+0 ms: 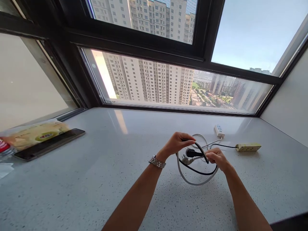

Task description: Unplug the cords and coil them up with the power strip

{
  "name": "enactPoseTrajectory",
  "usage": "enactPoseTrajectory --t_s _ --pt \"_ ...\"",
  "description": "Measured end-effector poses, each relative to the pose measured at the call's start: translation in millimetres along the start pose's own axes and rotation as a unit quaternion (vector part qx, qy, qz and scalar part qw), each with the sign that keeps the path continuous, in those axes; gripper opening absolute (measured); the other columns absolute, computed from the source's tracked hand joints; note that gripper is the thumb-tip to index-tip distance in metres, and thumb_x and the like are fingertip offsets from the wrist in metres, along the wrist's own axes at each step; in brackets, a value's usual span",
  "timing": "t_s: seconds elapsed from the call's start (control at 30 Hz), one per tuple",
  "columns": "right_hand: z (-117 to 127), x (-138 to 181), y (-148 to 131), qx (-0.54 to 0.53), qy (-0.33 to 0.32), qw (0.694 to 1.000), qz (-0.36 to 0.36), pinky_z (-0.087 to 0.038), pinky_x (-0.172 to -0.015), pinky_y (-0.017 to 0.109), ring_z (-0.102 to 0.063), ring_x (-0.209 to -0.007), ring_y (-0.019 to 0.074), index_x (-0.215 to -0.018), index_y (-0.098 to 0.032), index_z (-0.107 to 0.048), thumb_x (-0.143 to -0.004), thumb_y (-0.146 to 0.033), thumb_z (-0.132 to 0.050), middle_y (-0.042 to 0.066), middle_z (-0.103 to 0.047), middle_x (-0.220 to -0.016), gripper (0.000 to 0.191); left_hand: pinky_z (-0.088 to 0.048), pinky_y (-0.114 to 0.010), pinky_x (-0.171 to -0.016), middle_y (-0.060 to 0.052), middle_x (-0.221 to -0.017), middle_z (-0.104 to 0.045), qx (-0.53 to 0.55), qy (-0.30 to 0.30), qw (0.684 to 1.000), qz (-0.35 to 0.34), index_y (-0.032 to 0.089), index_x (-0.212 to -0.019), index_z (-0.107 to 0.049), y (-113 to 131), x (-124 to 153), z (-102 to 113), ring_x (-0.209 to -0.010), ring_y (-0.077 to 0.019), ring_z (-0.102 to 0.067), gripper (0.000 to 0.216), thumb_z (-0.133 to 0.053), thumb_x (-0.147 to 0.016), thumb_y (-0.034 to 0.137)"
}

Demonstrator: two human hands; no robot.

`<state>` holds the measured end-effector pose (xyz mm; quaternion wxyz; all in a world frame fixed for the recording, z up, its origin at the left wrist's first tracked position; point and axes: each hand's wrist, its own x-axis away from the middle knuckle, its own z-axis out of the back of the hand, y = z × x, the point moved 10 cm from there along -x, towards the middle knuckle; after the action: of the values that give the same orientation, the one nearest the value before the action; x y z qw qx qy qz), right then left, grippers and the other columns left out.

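Bright daylight floods through the window (173, 83), glaring off the speckled countertop (96, 179); frame edges bend, focus stays sharp.

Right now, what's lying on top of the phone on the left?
A clear food bag rests along the back edge of the phone. The phone's front strip shows, but the part under the bag is hidden.

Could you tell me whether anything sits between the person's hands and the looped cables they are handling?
Nothing visible does. The left hand and right hand are both already on the looped cables, gripping the white and black loops directly. The two power strips lie beyond, toward the window.
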<state>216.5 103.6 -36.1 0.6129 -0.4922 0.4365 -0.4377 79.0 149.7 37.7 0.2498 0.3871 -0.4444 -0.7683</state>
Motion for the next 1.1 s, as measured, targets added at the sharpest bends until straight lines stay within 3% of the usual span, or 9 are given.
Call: enactPoseTrajectory --t_s 0.1,0.17,0.37,0.47,0.63,0.77,0.97,1.03,1.1 --pt "-9 3 -7 -0.054 -0.033 0.998 0.002 -0.009 -0.042 0.022 -0.013 -0.043 0.0045 -0.042 -0.019 -0.033 -0.067 -0.038 -0.057 -0.008 -0.021 -0.045 0.040 -0.027 -0.021 -0.044 0.000 -0.053 -0.053 0.056 0.035 0.998 0.009 0.009 -0.080 -0.073 -11 -2 -3 -0.047 -0.0065 -0.036 0.036 -0.068 -0.070 0.044" --pt "-17 4 -8 -0.092 -0.049 0.994 -0.014 -0.008 -0.042 0.022 -0.012 -0.043 0.0039 -0.044 -0.021 -0.027 -0.065 -0.038 -0.058 -0.008 -0.019 -0.046 0.042 -0.024 -0.020 -0.042 0.003 -0.048 -0.046 0.101 0.041 0.994 0.029 0.009 -0.079 -0.072 -19 -2 -9 -0.044 -0.0053 -0.032 0.039 -0.069 -0.069 0.046" --pt "-30 4 1 -0.174 -0.058 0.982 -0.042 -0.009 -0.040 0.022 -0.015 -0.036 0.0039 -0.042 -0.021 -0.027 -0.068 -0.038 -0.056 -0.009 -0.019 -0.039 0.042 -0.023 -0.019 -0.043 0.005 -0.048 -0.042 0.179 -0.025 0.982 0.050 0.008 -0.073 -0.069 -12 -2 -38 -0.046 -0.0047 -0.033 0.042 -0.074 -0.062 0.048" --pt "-27 2 4 -0.205 -0.055 0.977 -0.027 -0.011 -0.040 0.022 -0.015 -0.035 0.0045 -0.041 -0.021 -0.028 -0.068 -0.040 -0.054 -0.008 -0.020 -0.036 0.042 -0.025 -0.017 -0.042 0.003 -0.053 -0.046 0.218 -0.039 0.972 0.083 0.008 -0.075 -0.067 -14 -2 -41 -0.045 -0.0043 -0.036 0.045 -0.074 -0.061 0.050" --pt "-25 -2 2 -0.261 -0.066 0.963 0.000 -0.012 -0.041 0.023 -0.016 -0.035 0.0048 -0.042 -0.020 -0.033 -0.069 -0.037 -0.053 -0.008 -0.021 -0.036 0.038 -0.019 -0.015 -0.036 0.008 -0.054 -0.039 0.291 -0.094 0.941 0.146 0.012 -0.098 -0.064 -21 5 -42 -0.039 -0.0007 -0.026 0.051 -0.076 -0.062 0.045" --pt "-28 -3 -2 -0.327 -0.090 0.940 0.027 -0.015 -0.040 0.024 -0.017 -0.035 0.0054 -0.043 -0.020 -0.031 -0.073 -0.037 -0.052 -0.007 -0.022 -0.038 0.040 -0.018 -0.014 -0.038 0.009 -0.053 -0.033 0.349 -0.083 0.920 0.158 0.013 -0.096 -0.062 -30 5 -42 -0.041 -0.0005 -0.023 0.045 -0.077 -0.065 0.043" --pt "-32 1 -8 -0.400 -0.079 0.911 0.059 -0.019 -0.040 0.022 -0.016 -0.037 0.0045 -0.052 -0.019 -0.038 -0.077 -0.045 -0.059 -0.008 -0.022 -0.047 0.042 -0.024 -0.019 -0.039 0.008 -0.045 -0.031 0.195 0.031 0.979 0.058 0.011 -0.087 -0.065 -45 -10 -46 -0.039 -0.0044 -0.027 0.045 -0.064 -0.072 0.054" --pt "-34 1 -9 -0.402 -0.071 0.911 0.060 -0.021 -0.040 0.021 -0.016 -0.038 0.0044 -0.056 -0.018 -0.042 -0.077 -0.043 -0.062 -0.009 -0.022 -0.049 0.038 -0.036 -0.023 -0.047 0.002 -0.049 -0.044 0.139 0.046 0.989 0.020 0.012 -0.084 -0.067 -41 -10 -51 -0.047 -0.0093 -0.041 0.040 -0.060 -0.075 0.051" --pt "-32 0 -8 -0.402 -0.045 0.913 0.055 -0.022 -0.039 0.020 -0.014 -0.039 0.0042 -0.061 -0.017 -0.049 -0.079 -0.041 -0.061 -0.010 -0.021 -0.048 0.032 -0.045 -0.028 -0.064 -0.005 -0.071 -0.060 0.086 0.042 0.995 -0.011 0.015 -0.090 -0.068 -33 -6 -55 -0.067 -0.0158 -0.054 0.032 -0.058 -0.079 0.042"
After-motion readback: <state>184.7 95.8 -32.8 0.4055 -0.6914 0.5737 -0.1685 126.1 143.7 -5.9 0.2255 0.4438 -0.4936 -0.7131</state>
